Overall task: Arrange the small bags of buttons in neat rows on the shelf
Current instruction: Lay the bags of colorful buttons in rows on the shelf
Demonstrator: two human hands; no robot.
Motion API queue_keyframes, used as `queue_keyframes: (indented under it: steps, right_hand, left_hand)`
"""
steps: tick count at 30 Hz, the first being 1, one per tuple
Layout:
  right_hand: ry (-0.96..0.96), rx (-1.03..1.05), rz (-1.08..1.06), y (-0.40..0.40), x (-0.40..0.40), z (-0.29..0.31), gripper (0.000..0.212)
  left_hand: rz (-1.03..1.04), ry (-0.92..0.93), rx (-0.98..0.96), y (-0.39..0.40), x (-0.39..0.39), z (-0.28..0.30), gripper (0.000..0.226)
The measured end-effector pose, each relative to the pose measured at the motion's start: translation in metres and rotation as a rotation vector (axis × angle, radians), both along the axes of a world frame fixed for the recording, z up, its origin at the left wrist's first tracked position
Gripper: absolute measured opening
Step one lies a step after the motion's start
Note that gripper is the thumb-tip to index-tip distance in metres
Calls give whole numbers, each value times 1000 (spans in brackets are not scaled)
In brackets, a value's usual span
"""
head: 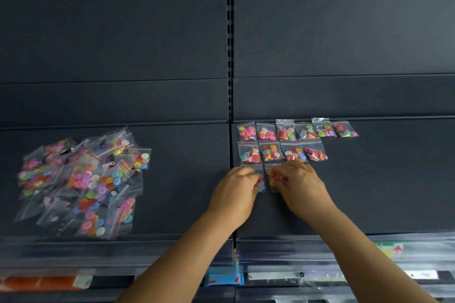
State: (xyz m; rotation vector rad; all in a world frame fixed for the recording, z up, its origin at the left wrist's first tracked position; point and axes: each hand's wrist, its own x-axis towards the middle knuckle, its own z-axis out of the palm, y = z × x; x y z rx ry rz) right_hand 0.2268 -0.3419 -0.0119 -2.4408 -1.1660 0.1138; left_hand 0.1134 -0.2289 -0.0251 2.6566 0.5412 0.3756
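Observation:
A loose heap of small clear bags of coloured buttons (83, 184) lies on the left half of the dark shelf (381, 179). On the right half, a back row of several bags (296, 129) sits against the wall, with a second row of several bags (282, 152) in front of it. In a third row, my left hand (236, 192) rests on one bag (261, 183), mostly hidden under my fingers. My right hand (300, 184) pinches the neighbouring bag (273, 177) just right of it.
A slotted vertical upright (230, 56) splits the dark back panel and the two shelf halves. Clear price-strip rails (295, 253) run along the shelf's front edge. Below it, an orange pack (41, 281) and a blue pack (222, 279) show on a lower level.

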Motion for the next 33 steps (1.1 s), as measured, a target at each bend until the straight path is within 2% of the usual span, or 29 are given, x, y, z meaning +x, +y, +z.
queue_keyframes:
  steps: [8,15,23,33]
  right_hand:
    - [-28,-54,-7,3,1,4,24]
    - [-100,-45,63,14,-23,17,43]
    - [-114,16,276,60,-84,35,58]
    - [-74,23,435,123,-164,24,55]
  left_hand:
    - [-14,7,13,0,2,3,33]
    - [42,-20,128,4,-20,18,44]
    - [214,-7,216,40,-92,33,51]
    - [400,49,203,89,-185,26,53]
